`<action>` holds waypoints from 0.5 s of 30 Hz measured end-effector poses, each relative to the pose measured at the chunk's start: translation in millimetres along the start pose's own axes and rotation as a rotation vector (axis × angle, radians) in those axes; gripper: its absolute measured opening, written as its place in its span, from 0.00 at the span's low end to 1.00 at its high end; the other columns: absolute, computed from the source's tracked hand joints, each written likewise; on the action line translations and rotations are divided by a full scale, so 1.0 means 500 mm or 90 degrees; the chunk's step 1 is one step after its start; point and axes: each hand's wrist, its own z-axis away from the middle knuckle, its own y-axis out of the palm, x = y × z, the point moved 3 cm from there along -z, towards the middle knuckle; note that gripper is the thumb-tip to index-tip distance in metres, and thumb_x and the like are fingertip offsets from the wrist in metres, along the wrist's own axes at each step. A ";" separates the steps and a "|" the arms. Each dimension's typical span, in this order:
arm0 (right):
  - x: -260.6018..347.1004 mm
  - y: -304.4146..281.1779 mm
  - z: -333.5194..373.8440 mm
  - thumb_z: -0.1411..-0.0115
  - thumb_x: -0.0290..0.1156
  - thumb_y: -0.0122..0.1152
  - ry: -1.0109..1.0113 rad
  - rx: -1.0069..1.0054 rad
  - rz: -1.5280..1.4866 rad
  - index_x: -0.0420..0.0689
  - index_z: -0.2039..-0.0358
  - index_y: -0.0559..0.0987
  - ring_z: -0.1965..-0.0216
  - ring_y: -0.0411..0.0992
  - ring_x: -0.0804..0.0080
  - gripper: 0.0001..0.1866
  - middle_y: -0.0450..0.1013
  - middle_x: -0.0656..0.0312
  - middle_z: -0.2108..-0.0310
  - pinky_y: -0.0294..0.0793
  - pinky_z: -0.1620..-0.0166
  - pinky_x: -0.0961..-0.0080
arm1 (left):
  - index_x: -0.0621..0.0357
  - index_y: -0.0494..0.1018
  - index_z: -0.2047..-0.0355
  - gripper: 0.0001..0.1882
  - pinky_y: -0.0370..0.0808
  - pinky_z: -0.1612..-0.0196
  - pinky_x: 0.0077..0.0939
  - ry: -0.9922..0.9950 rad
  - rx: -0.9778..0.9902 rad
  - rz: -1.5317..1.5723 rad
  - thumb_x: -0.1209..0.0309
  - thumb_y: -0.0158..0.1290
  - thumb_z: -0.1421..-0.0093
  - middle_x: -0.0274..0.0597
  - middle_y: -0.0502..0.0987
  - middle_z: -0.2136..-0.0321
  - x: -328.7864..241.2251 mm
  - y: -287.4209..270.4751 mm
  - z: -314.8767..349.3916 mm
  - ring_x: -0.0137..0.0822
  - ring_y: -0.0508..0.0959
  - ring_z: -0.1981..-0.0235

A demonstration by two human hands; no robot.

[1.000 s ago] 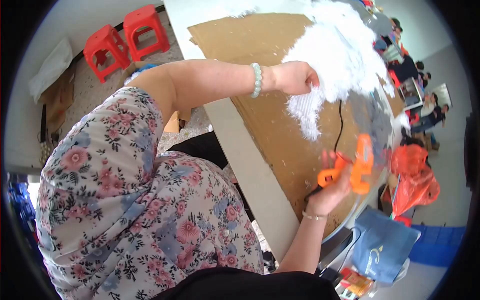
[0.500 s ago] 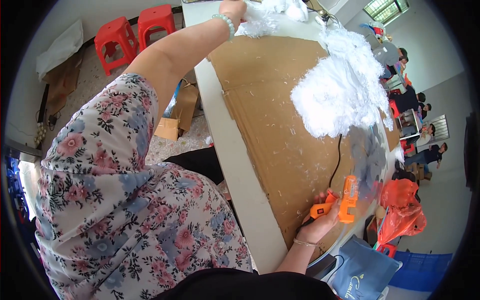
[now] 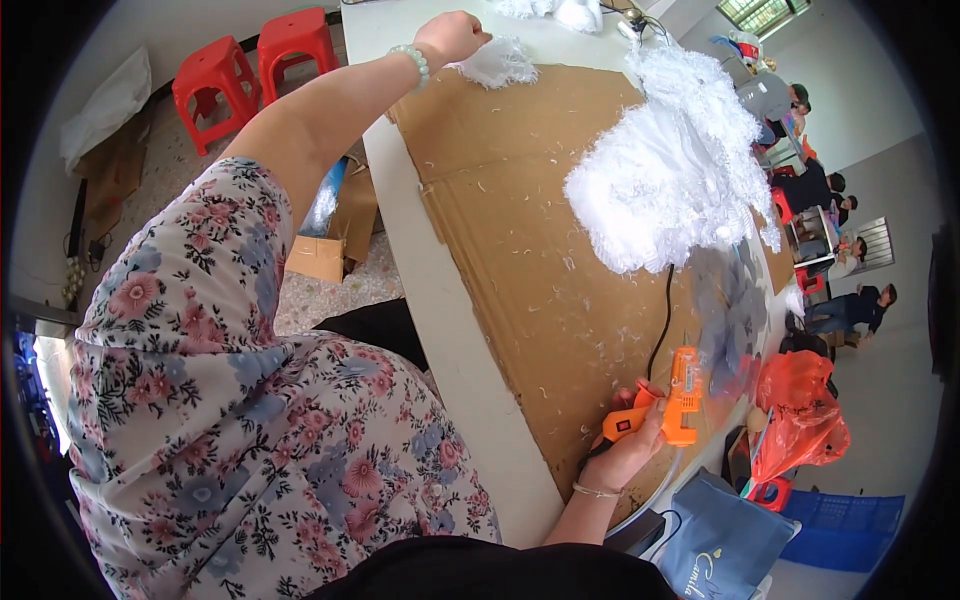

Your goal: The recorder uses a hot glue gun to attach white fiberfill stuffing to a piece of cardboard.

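The left hand (image 3: 450, 38) is at the top of the frame, left of the middle, with its fingers curled in. Just beside its fingertips, a small white fluffy piece (image 3: 500, 66) lies at the upper edge of the cardboard sheet (image 3: 510, 190). Whether the fingers pinch this piece, one cannot tell from this view. A bracelet of pale green beads (image 3: 412, 62) goes around the left wrist.

The right hand (image 3: 640, 445), in the lower right part of the frame, has its fingers wrapped around the handle of an orange glue gun (image 3: 684, 400). The gun is above the lower right part of the cardboard, and its nozzle points toward the top of the frame. From it a black cord (image 3: 662, 325) runs upward to the big white fluffy pile (image 3: 660, 190), which lies in the upper right of the cardboard.

The cardboard covers most of the white table (image 3: 480, 400), and small white shreds are scattered on it. At the lower right stand a red plastic bag (image 3: 800, 410) and a blue bag (image 3: 730, 530). Two red stools (image 3: 298, 48) are on the floor in the upper left, and a cardboard box (image 3: 318, 258) is below them, near the table edge.
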 end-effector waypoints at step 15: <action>-0.008 0.061 -0.034 0.38 0.40 0.50 -0.015 -0.040 0.065 0.37 0.63 0.74 0.73 0.70 0.75 0.16 0.74 0.58 0.70 0.69 0.68 0.80 | 0.40 0.66 0.46 0.26 0.74 0.54 0.35 0.206 0.048 -0.202 0.75 0.47 0.47 0.40 0.73 0.53 0.096 0.095 -0.102 0.42 0.75 0.55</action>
